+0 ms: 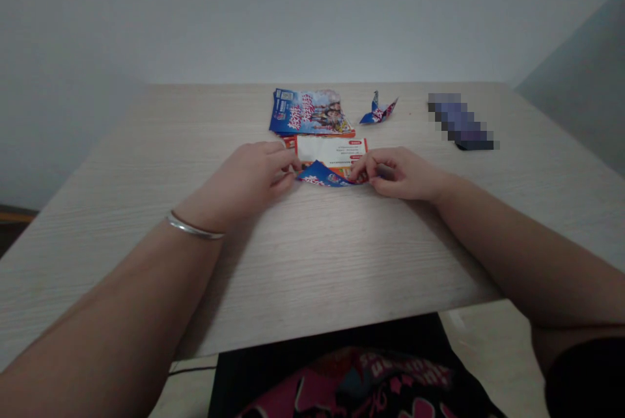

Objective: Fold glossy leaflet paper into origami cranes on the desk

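Note:
A printed paper leaflet (pixel 325 152) lies on the table between my hands, white with red edges on its far part. Its near edge is folded up, so a blue printed flap with a raised point shows. My left hand (pixel 256 174) pinches the left end of the fold, with a silver bangle on that wrist. At the right end, the fingers of my right hand (pixel 403 174) are curled and closed on the paper. The fingertips cover both corners of the fold.
Behind the leaflet lies a stack of blue printed leaflets (pixel 307 112). To its right stands a folded paper crane (pixel 378 111). A dark, pixelated flat object (pixel 459 122) lies farther right. The pale wooden table (pixel 312 262) meets a wall at the back.

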The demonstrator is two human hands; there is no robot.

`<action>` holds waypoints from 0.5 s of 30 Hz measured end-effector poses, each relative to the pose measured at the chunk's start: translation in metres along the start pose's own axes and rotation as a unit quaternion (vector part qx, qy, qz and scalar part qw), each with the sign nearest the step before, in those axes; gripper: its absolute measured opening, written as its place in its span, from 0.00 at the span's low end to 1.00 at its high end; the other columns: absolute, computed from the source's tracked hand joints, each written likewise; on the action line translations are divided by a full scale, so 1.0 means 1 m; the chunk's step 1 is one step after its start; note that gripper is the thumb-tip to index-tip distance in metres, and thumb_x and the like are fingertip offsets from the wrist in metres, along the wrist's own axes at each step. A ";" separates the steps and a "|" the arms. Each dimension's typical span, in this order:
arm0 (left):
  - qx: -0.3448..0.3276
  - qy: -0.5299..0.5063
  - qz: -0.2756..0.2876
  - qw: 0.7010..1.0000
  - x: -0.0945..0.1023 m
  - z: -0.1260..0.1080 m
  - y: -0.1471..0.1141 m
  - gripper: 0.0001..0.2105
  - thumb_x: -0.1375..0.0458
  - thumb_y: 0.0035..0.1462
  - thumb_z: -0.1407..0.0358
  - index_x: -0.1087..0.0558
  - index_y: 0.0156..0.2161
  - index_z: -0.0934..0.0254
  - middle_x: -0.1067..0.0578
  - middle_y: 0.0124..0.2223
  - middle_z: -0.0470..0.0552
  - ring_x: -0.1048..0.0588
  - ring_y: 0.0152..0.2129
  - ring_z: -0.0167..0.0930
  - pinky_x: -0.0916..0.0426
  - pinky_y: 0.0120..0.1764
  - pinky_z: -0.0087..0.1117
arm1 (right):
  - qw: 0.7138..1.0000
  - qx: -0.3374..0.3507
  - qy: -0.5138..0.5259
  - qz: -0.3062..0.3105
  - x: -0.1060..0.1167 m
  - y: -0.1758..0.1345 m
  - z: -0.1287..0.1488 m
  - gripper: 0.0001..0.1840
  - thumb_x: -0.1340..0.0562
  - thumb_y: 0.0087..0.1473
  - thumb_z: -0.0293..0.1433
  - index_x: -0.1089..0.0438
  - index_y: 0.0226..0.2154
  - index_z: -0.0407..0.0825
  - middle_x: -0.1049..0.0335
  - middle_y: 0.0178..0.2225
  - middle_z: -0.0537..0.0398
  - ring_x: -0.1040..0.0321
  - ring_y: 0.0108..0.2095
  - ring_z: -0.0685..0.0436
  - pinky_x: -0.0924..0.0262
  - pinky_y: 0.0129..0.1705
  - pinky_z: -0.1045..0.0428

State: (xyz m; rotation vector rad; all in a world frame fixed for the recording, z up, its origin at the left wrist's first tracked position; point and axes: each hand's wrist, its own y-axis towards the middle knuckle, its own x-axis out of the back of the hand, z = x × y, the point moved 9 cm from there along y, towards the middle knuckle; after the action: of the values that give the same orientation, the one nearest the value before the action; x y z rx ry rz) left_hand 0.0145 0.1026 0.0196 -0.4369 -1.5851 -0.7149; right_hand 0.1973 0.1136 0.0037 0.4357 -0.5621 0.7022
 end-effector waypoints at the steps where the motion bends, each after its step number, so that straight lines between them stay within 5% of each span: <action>1: -0.022 -0.012 0.004 1.000 -0.001 -0.009 0.001 0.15 0.51 0.68 0.61 0.23 0.49 0.63 0.21 0.45 0.55 0.24 0.41 0.37 0.33 0.45 0.37 | 0.999 0.006 -0.031 0.010 -0.003 0.002 0.003 0.04 0.36 0.54 0.32 0.32 0.29 0.51 0.19 0.43 0.51 0.23 0.45 0.41 0.31 0.48 0.45; 7: -0.031 0.031 0.051 0.998 -0.012 -0.028 0.001 0.21 0.54 0.72 0.53 0.23 0.54 0.58 0.22 0.51 0.55 0.25 0.47 0.40 0.34 0.51 0.42 | 0.983 0.082 -0.166 0.010 -0.006 0.010 0.017 0.18 0.48 0.67 0.38 0.23 0.40 0.50 0.18 0.41 0.50 0.23 0.43 0.42 0.32 0.50 0.45; 10: -0.011 0.036 0.069 0.997 -0.014 -0.025 0.001 0.20 0.54 0.72 0.55 0.23 0.51 0.60 0.22 0.52 0.55 0.25 0.49 0.40 0.35 0.54 0.43 | 0.955 0.122 -0.267 -0.040 0.004 0.007 0.015 0.15 0.43 0.60 0.32 0.23 0.44 0.49 0.19 0.48 0.47 0.25 0.52 0.38 0.35 0.58 0.40; 15: 0.023 0.049 0.083 0.995 -0.014 -0.020 0.002 0.17 0.50 0.69 0.56 0.24 0.46 0.65 0.22 0.51 0.59 0.24 0.49 0.42 0.35 0.57 0.46 | 0.928 0.140 -0.344 -0.006 0.003 0.002 -0.001 0.26 0.39 0.51 0.27 0.24 0.53 0.47 0.25 0.58 0.45 0.36 0.65 0.31 0.42 0.65 0.34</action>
State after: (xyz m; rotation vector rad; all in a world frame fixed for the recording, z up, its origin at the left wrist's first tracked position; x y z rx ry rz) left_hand 0.0324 0.0925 0.0069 -0.4872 -1.4518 -0.5628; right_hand 0.1983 0.1169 0.0055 0.9686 -1.1246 0.6085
